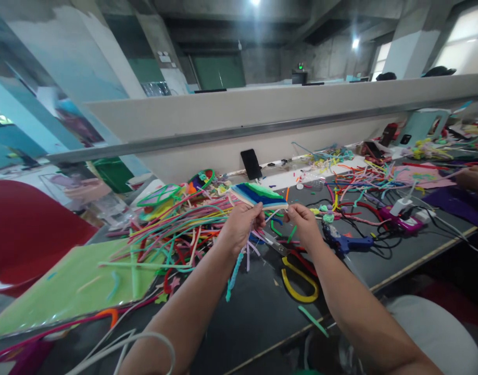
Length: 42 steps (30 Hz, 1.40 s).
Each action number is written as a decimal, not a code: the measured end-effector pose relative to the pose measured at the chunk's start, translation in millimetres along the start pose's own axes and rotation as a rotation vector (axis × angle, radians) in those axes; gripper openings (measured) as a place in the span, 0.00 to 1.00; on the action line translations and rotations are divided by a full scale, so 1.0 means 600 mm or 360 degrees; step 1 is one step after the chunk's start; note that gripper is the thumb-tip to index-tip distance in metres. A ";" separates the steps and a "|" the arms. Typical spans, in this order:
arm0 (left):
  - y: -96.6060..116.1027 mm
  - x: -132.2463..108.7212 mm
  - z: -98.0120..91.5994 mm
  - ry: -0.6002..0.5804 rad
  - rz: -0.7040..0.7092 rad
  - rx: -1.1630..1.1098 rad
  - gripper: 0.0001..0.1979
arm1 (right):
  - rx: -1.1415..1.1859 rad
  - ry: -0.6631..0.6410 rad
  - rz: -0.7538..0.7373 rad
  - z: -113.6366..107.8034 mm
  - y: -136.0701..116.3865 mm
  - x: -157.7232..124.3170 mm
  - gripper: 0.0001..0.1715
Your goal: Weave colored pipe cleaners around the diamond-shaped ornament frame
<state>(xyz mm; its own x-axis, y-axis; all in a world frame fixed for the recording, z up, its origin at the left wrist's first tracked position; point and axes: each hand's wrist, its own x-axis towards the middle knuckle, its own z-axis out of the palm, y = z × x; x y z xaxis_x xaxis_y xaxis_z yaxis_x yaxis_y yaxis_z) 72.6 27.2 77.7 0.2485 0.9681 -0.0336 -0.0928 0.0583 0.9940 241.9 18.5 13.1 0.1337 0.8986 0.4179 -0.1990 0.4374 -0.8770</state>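
A flat striped panel (258,195) of fuzzy pipe cleaners, in green, blues and cream, is held up over the table. My left hand (241,225) is closed on its lower edge, thumb on top. At the right corner, my right hand (302,221) pinches the panel between thumb and fingers. A twisted light-blue pipe cleaner (235,276) hangs or lies below my left hand; I cannot tell which. Scissors (299,289) with yellow and red handles lie under my right forearm. Left of the panel spreads a heap of coloured pipe cleaners (184,221).
A blue glue gun (354,243) and a purple power strip (405,221) with cables lie to the right. A phone (251,164) leans against the divider. A green sheet (75,278) covers the left side. Another person's hand (473,178) shows at the right edge.
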 end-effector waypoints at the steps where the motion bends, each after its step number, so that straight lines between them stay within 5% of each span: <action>1: 0.001 0.000 -0.002 -0.0002 -0.0006 -0.0005 0.18 | 0.0098 -0.0032 0.0013 0.001 -0.001 0.000 0.16; 6: 0.006 0.001 -0.010 -0.0034 -0.0004 -0.0032 0.18 | 0.0423 -0.0099 0.0091 0.004 -0.003 0.000 0.11; 22: 0.007 -0.001 -0.007 -0.0031 -0.0012 0.0018 0.18 | 0.0528 -0.0106 0.0243 0.007 -0.008 -0.004 0.08; 35: -0.020 0.003 0.012 0.0058 -0.0016 -0.0027 0.17 | -0.0047 0.0246 0.0100 0.012 0.001 -0.001 0.09; 42: -0.005 0.018 -0.029 -0.0187 -0.0159 -0.0019 0.16 | 0.0031 -0.0067 -0.0016 -0.002 0.001 -0.002 0.12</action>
<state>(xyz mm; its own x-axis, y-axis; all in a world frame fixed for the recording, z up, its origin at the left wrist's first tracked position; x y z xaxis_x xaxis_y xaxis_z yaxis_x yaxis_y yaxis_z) 58.5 41.5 72.7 0.3682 0.9221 -0.1190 -0.0731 0.1563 0.9850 242.6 17.5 11.7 0.0951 0.8946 0.4366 -0.2168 0.4467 -0.8680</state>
